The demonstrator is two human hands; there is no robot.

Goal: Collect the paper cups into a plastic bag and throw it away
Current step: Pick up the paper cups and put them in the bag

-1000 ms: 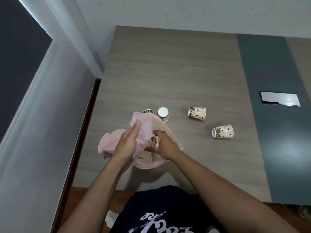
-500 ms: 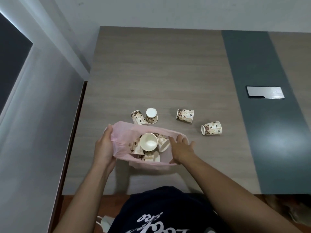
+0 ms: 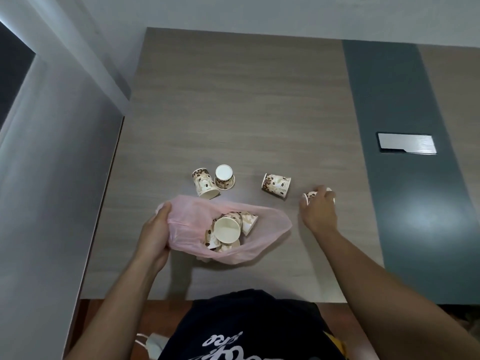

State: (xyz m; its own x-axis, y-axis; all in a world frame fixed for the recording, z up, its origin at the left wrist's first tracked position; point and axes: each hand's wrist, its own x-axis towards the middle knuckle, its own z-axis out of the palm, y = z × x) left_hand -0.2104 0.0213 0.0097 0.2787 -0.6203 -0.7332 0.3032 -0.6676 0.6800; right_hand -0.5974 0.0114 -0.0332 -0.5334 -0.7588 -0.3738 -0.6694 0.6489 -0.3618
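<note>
The pink bag (image 3: pixel 272 229) lies open-mouthed on the table (image 3: pixel 233 100), and several cups (image 3: pixel 227 228) are heaped inside it, the topmost with its white mouth facing up. How many lie under it cannot be told.

The table is grey wood-grain with a dark strip (image 3: pixel 389 100) running down its right part, and a metal plate (image 3: pixel 406 143) is set into that strip. A pale wall (image 3: pixel 39 178) runs along the table's 9 o'clock side. A dark shirt (image 3: pixel 246 326) with white lettering fills the bottom edge.

The left hand (image 3: pixel 155 229) grips the bag's rim at 9 o'clock, its fingers folded over the plastic. The right hand (image 3: pixel 318 211) is well apart from it, at the bag's 2 o'clock, its fingers curled over a fourth cup (image 3: pixel 309 196) lying on its side; the hand is blurred and hides most of that cup.

Three more cups are on the table beyond the bag. At 11 o'clock, just beside the rim, a tipped cup (image 3: pixel 204 183) touches an upturned cup (image 3: pixel 224 176) standing mouth down. At 1 o'clock a third cup (image 3: pixel 276 185) lies on its side between that pair and the right hand.
</note>
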